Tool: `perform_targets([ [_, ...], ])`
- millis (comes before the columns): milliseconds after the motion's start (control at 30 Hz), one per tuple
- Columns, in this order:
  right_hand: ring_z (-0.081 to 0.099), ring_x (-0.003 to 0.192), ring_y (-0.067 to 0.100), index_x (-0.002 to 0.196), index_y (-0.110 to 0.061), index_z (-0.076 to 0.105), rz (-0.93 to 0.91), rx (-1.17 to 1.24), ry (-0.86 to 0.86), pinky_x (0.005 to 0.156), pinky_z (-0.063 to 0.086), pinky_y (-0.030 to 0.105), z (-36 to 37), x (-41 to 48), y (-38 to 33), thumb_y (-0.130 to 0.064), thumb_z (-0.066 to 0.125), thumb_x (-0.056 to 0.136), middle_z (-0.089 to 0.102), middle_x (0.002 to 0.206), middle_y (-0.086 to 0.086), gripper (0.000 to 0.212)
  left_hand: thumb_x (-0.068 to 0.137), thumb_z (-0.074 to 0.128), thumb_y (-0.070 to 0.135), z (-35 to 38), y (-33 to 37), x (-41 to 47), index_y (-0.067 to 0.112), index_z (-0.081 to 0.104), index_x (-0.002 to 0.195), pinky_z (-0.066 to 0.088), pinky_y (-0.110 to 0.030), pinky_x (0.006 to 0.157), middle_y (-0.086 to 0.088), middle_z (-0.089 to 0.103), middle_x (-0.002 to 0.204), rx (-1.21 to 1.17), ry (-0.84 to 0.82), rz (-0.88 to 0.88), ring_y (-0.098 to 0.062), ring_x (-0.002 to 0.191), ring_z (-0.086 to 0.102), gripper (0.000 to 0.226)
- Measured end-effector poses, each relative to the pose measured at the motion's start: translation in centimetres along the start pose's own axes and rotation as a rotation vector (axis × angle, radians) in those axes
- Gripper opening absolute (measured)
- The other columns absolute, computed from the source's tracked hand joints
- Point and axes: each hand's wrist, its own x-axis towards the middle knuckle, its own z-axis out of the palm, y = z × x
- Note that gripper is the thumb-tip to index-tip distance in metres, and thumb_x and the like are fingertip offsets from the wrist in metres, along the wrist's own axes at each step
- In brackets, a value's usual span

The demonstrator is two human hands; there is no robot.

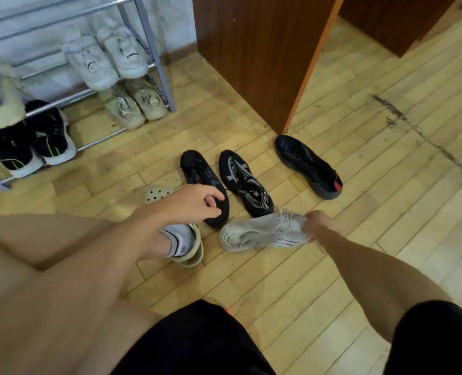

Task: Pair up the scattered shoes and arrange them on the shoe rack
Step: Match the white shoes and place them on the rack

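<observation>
Three black shoes lie on the wooden floor: a black knit shoe (197,171), a black shoe with a grey pattern (244,182) beside it, and a black shoe with a red heel tab (308,165) farther right. My left hand (194,203) grips the heel end of the black knit shoe. My right hand (317,226) holds the heel of a light grey sneaker (262,234) lying on its side. The metal shoe rack (154,50) stands at the upper left and holds white, beige and black pairs.
A brown wooden cabinet (254,55) stands behind the shoes. My foot in a white sock and beige perforated clog (186,244) rests near the black knit shoe. My bare knee fills the lower left. Dark scuff marks cross the floor at right.
</observation>
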Motion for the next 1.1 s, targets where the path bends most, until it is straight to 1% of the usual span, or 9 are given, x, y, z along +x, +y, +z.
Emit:
perform_targets([
  [100,0.071,0.071,0.033,0.108,0.001,0.068,-0.149,-0.086,-0.035,0.058,0.062,0.039,-4.3,-1.7,-3.6,0.008,0.054,0.083,0.066,0.093,0.018,0.030,0.087,0.059,0.028,-0.3,0.4,-0.2,0.027,0.061,0.121,0.048,-0.026,0.087,0.013,0.065,0.100,-0.038,0.002,0.015,-0.007,0.094,0.062,0.034],
  [200,0.068,0.079,0.026,0.112,-0.006,0.070,-0.293,-0.116,-0.106,0.063,0.063,0.038,-8.3,-4.2,-8.0,0.004,0.064,0.076,0.067,0.097,0.010,0.038,0.091,0.055,0.019,-2.2,0.4,-1.1,0.023,0.062,0.116,0.045,-0.019,0.075,0.006,0.065,0.098,-0.074,0.035,0.003,-0.008,0.090,0.061,0.027],
  [300,0.067,0.069,0.020,0.117,-0.011,0.069,-0.450,-0.217,-0.158,0.067,0.062,0.037,-11.6,-7.2,-12.9,-0.002,0.067,0.073,0.065,0.100,0.005,0.045,0.088,0.060,0.020,-5.7,-0.2,-1.9,0.018,0.061,0.122,0.042,-0.016,0.066,0.002,0.063,0.102,-0.100,0.166,-0.060,-0.010,0.086,0.058,0.034],
  [500,0.072,0.078,0.029,0.102,-0.007,0.075,-0.653,-0.074,-0.059,0.055,0.060,0.031,-18.0,-12.3,-21.7,-0.003,0.073,0.075,0.074,0.095,0.015,0.028,0.086,0.063,0.027,-12.6,2.4,-5.1,0.023,0.053,0.128,0.043,-0.026,0.088,0.002,0.062,0.112,-0.068,0.305,0.008,-0.014,0.105,0.057,0.043],
  [567,0.071,0.070,0.022,0.095,-0.009,0.077,-0.744,0.019,-0.043,0.052,0.059,0.029,-19.6,-14.9,-24.6,-0.003,0.074,0.076,0.075,0.088,0.013,0.020,0.086,0.064,0.026,-14.9,3.4,-6.4,0.021,0.050,0.132,0.044,-0.023,0.084,0.000,0.064,0.112,-0.073,0.359,0.034,-0.014,0.102,0.058,0.049],
  [667,0.071,0.080,0.022,0.099,-0.009,0.074,-0.900,0.142,-0.035,0.054,0.061,0.031,-20.9,-19.6,-29.7,-0.006,0.073,0.080,0.073,0.094,0.010,0.020,0.087,0.062,0.019,-18.5,3.8,-9.3,0.014,0.044,0.138,0.046,-0.021,0.075,-0.001,0.061,0.112,-0.033,0.439,0.054,-0.018,0.106,0.059,0.054],
  [767,0.071,0.086,0.025,0.112,-0.006,0.069,-1.049,0.228,-0.073,0.057,0.062,0.034,-20.9,-24.5,-35.0,-0.008,0.073,0.081,0.071,0.101,0.010,0.031,0.091,0.055,0.014,-22.2,2.6,-13.5,0.015,0.035,0.144,0.040,-0.023,0.088,-0.004,0.047,0.140,0.080,0.532,0.018,-0.022,0.125,0.049,0.057],
  [900,0.068,0.086,0.025,0.114,-0.003,0.067,-1.230,0.286,-0.187,0.057,0.062,0.036,-18.7,-31.3,-41.7,-0.009,0.073,0.082,0.069,0.102,0.013,0.034,0.092,0.047,0.004,-26.7,-1.7,-19.8,0.012,0.020,0.150,0.028,-0.032,0.111,-0.011,0.025,0.156,0.112,0.691,-0.099,-0.026,0.142,0.029,0.064],
  [1100,0.061,0.074,0.016,0.106,-0.005,0.068,-1.442,0.259,-0.279,0.046,0.059,0.030,-12.5,-40.6,-48.5,-0.009,0.064,0.089,0.064,0.085,0.003,0.018,0.081,0.067,0.011,-28.4,-8.2,-30.4,0.015,0.052,0.132,0.045,-0.024,0.084,-0.005,0.061,0.124,-0.006,0.889,-0.209,-0.014,0.098,0.056,0.053],
])
